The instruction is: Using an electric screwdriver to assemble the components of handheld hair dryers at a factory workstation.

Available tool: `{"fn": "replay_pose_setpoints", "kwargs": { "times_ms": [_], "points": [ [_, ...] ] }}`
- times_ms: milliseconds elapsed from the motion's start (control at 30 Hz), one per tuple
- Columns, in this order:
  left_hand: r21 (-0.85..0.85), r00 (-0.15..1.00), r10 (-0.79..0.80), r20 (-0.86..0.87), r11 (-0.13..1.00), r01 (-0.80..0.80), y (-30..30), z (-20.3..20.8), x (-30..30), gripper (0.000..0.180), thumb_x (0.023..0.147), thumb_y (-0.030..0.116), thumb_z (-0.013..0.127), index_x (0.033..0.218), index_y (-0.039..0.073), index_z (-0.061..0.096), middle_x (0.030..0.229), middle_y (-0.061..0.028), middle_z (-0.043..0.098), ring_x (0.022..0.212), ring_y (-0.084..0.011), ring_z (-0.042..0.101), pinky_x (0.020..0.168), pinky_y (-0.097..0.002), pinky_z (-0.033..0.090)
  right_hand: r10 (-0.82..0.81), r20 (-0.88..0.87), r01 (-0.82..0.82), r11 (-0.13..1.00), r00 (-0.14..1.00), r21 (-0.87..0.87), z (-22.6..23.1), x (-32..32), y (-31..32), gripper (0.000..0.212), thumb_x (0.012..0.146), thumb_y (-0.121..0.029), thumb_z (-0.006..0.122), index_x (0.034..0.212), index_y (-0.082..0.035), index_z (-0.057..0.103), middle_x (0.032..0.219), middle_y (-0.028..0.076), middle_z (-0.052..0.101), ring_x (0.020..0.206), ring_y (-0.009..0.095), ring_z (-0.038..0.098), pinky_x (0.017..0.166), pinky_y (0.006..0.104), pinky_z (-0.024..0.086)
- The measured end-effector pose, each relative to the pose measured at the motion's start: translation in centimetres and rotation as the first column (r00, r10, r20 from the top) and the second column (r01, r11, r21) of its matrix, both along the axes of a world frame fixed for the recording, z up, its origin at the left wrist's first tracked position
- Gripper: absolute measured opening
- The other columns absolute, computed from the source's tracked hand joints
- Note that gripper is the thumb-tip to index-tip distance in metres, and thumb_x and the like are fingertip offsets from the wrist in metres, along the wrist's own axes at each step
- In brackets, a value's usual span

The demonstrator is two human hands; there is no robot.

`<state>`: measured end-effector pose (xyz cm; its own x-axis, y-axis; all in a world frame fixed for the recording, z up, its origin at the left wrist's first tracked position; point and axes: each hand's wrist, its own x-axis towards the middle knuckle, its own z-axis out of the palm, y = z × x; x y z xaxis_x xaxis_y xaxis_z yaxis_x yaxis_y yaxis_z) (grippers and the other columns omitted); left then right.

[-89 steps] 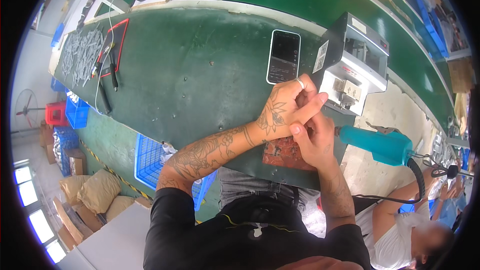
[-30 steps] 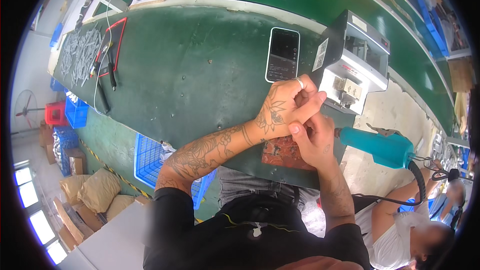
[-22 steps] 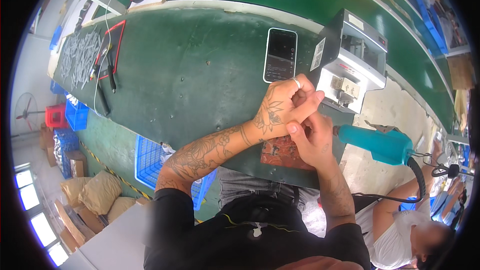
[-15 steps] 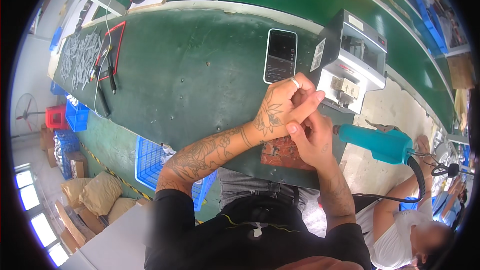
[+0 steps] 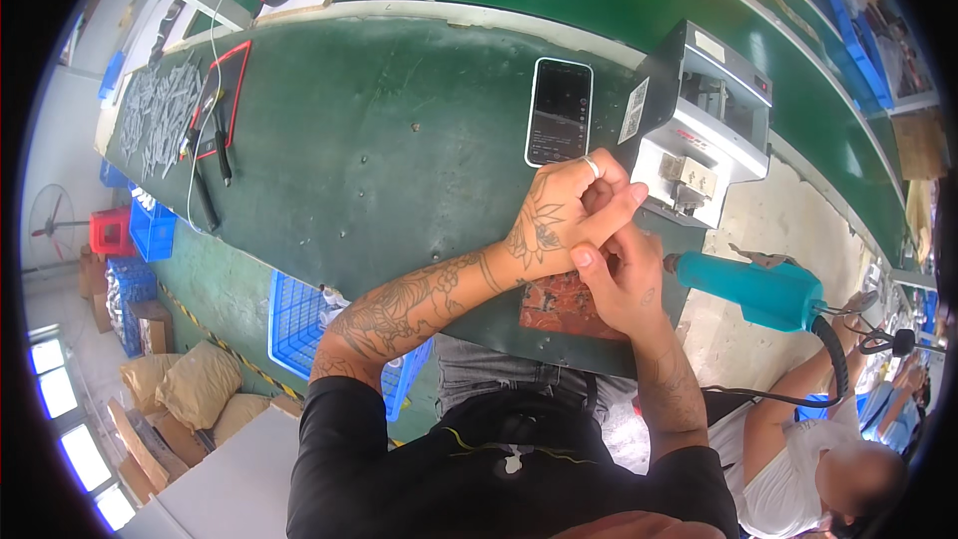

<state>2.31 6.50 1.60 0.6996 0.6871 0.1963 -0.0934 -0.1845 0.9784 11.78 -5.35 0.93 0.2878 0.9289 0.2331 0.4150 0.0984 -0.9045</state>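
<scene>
My left hand (image 5: 561,208), a ring on one finger, is closed over the fingers of my right hand (image 5: 627,284). The two touch each other with curled fingers, and anything pinched between them is hidden. Below them, a worn reddish-brown plate (image 5: 561,309) lies at the bench's near edge. Just beyond the left hand is a white-cased phone (image 5: 560,112) with its screen lit. A grey and white bench machine (image 5: 684,145) stands to the right, with a pale block at its front. Right of my right hand is a teal cylindrical power tool (image 5: 750,287) with a black cable.
On the green bench (image 5: 399,130), a pile of small grey parts (image 5: 158,115) lies far left beside a red-edged black tray (image 5: 232,90) and hand tools. A blue basket (image 5: 299,324) stands below the near edge. Another person (image 5: 798,459) sits at the lower right.
Both hands stay almost still, pressed together in the same place. The picture on the phone screen has changed slightly.
</scene>
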Motion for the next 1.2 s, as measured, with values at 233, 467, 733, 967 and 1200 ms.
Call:
{"fn": "replay_pose_setpoints", "kwargs": {
  "times_ms": [233,467,733,967,1200],
  "points": [
    [0.023,1.0,0.014,0.024,1.0,-0.015,-0.02,-0.16,0.26,0.021,0.094,0.017,0.073,0.083,0.002,0.064,0.062,-0.0024,0.061,0.053,-0.0056,0.054,0.049,-0.0261,0.043,0.002,0.031,-0.003,1.0,1.0,0.02,-0.04,0.2,0.12,0.029,0.091,-0.02,0.075,0.104,0.002,0.063,0.066,0.005,0.063,0.052,0.012,0.058,0.05,0.0258,0.043],
    [-0.033,1.0,0.017,-0.017,0.999,-0.018,0.03,0.36,0.05,0.024,0.094,0.019,0.075,0.082,0.002,0.065,0.061,-0.0011,0.062,0.055,-0.0042,0.055,0.051,-0.0248,0.045,0.0,0.01,0.0,1.0,1.0,-0.006,-0.06,-0.03,0.06,0.029,0.09,-0.019,0.076,0.105,0.003,0.063,0.068,0.006,0.065,0.052,0.012,0.059,0.051,0.0259,0.044],
    [-0.024,0.998,-0.003,-0.07,1.0,0.002,0.09,0.52,-0.17,0.027,0.094,0.022,0.074,0.081,0.001,0.064,0.061,-0.0005,0.06,0.056,-0.0041,0.052,0.051,-0.0255,0.044,0.001,0.039,0.0,1.0,0.999,-0.015,0.14,0.02,-0.02,0.032,0.089,-0.02,0.077,0.106,0.003,0.063,0.071,0.007,0.066,0.055,0.013,0.062,0.052,0.027,0.046],
    [-0.008,0.999,0.027,0.039,1.0,-0.027,-0.12,-0.07,0.1,0.025,0.097,0.02,0.071,0.083,0.001,0.064,0.065,-0.0019,0.062,0.058,-0.0053,0.053,0.054,-0.026,0.045,-0.005,-0.008,0.005,1.0,1.0,0.001,0.64,-0.21,0.06,0.033,0.089,-0.022,0.077,0.106,0.003,0.064,0.071,0.008,0.066,0.054,0.015,0.062,0.052,0.0277,0.046],
    [-0.045,0.999,0.005,-0.032,0.999,-0.006,-0.04,0.23,0.03,0.027,0.095,0.021,0.073,0.081,0.002,0.063,0.058,0.0006,0.057,0.053,-0.0032,0.049,0.049,-0.0247,0.041,0.026,0.037,-0.026,1.0,0.999,-0.007,0.36,0.03,-0.03,0.032,0.09,-0.02,0.077,0.106,0.004,0.063,0.07,0.007,0.066,0.055,0.013,0.063,0.052,0.0271,0.047]
  ]
}}
